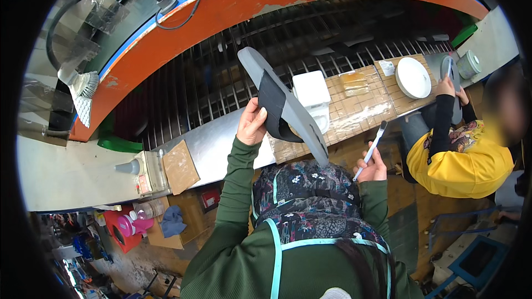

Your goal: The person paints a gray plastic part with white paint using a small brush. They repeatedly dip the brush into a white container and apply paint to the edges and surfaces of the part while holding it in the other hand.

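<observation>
Pinched sandal (pixel 284 105) in closed left hand (pixel 251 126), brush (pixel 371 151) in curled right hand (pixel 375 168); possibly risked dropping sandal through one-sided grip.

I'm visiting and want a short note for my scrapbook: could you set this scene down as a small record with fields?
Left hand: holds a grey slipper with a black strap
Right hand: holds a thin brush, pale handle, dark tip
Slipper and brush: apart
On the bench: white container, round white dish
Beyond the bench: row of metal bars
At right: co-worker in yellow, holding a grey piece
</observation>
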Demonstrator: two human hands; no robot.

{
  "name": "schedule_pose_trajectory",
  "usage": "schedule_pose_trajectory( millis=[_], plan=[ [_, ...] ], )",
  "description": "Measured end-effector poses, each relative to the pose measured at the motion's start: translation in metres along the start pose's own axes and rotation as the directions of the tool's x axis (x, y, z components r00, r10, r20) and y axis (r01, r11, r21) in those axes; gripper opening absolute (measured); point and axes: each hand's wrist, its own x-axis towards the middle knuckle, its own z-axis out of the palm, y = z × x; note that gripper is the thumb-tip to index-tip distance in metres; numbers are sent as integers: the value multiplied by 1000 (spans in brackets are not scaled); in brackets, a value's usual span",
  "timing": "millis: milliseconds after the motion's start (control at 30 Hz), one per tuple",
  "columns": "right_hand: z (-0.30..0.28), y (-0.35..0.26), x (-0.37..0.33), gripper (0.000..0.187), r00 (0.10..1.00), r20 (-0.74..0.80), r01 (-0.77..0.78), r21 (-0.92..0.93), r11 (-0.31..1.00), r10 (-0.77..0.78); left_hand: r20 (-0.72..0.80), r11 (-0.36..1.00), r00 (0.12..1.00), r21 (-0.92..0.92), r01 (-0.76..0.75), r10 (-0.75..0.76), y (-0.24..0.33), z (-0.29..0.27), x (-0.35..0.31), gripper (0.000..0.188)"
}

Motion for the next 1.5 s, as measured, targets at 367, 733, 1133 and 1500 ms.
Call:
schedule_pose_trajectory(
  millis=[367, 733, 1133, 1500],
  plan=[
    [38, 30, 9, 31, 1000, 6, -20, -7, 1000, 21, -337, 998, 939, 19, -64, 66, 37, -46, -62, 20],
    [62, 48, 15, 31, 993, -67, -103, -120, 987, 95, -770, 959, 617, 27, 282, -160, 57, -136, -107, 51],
    [47, 55, 20, 33, 987, -124, -113, -80, 990, 102, -792, 965, 551, -212, 154, -262, 12, -186, -140, 50],
    [56, 53, 16, 32, 991, -99, -93, -72, 993, 86, -771, 879, 631, 360, 312, 91, 50, -115, -99, 62]
  ],
)
